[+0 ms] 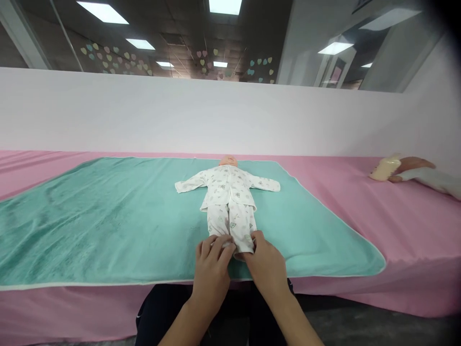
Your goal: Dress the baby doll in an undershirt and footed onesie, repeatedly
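Note:
A baby doll point(229, 161) lies on its back, head away from me and arms spread. It wears a white printed jacket point(227, 185) and matching trousers point(218, 218). At the trousers' lower end, my left hand point(213, 262) has its fingers curled over the cuff of the leg on the left; the fingertips are partly hidden. My right hand point(265, 262) pinches the outer edge of the other leg's cuff between thumb and fingers. The doll's feet do not show. Under the doll a teal towel point(144, 230) is spread out.
A pink cloth point(342, 187) covers the table under the towel. At the far right lie a cream-coloured bottle point(384, 168) and what looks like another doll point(416, 165) in pale clothing. A white wall point(162, 115) with windows above stands behind the table.

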The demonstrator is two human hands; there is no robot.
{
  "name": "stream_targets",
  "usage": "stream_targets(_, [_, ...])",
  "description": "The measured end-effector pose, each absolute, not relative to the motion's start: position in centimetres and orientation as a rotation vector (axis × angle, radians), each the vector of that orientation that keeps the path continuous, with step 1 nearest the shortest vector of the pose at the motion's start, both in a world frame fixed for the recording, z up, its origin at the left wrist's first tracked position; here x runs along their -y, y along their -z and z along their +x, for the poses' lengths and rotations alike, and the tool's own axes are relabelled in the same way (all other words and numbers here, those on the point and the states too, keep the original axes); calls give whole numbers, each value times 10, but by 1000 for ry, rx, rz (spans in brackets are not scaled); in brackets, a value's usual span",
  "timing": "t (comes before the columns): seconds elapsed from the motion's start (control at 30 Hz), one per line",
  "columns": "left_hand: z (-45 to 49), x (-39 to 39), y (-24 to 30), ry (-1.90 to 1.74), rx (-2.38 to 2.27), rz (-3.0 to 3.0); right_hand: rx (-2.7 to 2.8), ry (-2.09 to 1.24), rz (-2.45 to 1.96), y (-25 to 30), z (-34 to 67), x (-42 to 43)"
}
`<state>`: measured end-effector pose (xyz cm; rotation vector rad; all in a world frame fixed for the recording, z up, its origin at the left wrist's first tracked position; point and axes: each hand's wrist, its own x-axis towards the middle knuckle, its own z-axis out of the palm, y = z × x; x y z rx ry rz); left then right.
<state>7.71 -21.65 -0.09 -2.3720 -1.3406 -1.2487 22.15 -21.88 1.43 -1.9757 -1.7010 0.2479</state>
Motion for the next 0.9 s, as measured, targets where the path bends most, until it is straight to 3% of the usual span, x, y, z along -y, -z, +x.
stream_targets(0.23, [73,215,9,1210,1344,-2408,1539,-413,-1817,-22,197,215])
stream_targets(0.5, [71,218,4,1268,1351,-2509,1775,-168,-1845,-19,197,214])
stream_targets(0.73, [69,218,7,1338,1333,-2575,1849,-144,-1904,-14,203,212])
stream_targets(0.9, [55,220,-9,1643,1456,-2774,1922,-127,-1784,-16,214,216])
